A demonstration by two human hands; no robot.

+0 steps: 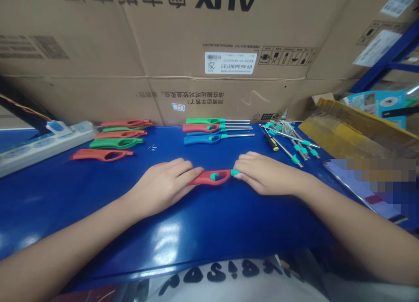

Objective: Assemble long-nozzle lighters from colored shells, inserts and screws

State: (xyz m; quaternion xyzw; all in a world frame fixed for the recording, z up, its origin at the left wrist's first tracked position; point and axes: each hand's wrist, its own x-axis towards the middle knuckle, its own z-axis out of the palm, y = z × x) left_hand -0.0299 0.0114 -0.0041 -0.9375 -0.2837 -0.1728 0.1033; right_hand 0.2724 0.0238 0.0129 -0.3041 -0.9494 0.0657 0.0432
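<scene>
A red long-nosed lighter [212,177] lies level between my two hands, just above the blue table. Round its handle end, my left hand [168,182] is closed. At the opposite end, my right hand [262,171] pinches the teal collar of the nozzle [235,173]; the metal rod itself is hidden by the fingers. A teal trigger [214,176] shows inside the red loop. Beyond my hands, several lighters with metal rods, among them a blue lighter [203,139], lie in a stack. On the left is a row of rodless lighter bodies, an orange body [101,154] nearest.
At the back right are loose metal nozzles [296,147] with teal parts and a black-and-yellow screwdriver [272,141]. Tiny pins [152,148] lie left of centre. A power strip [46,147], a large cardboard box [163,44] and a yellow taped carton [356,127] border the blue table [203,223].
</scene>
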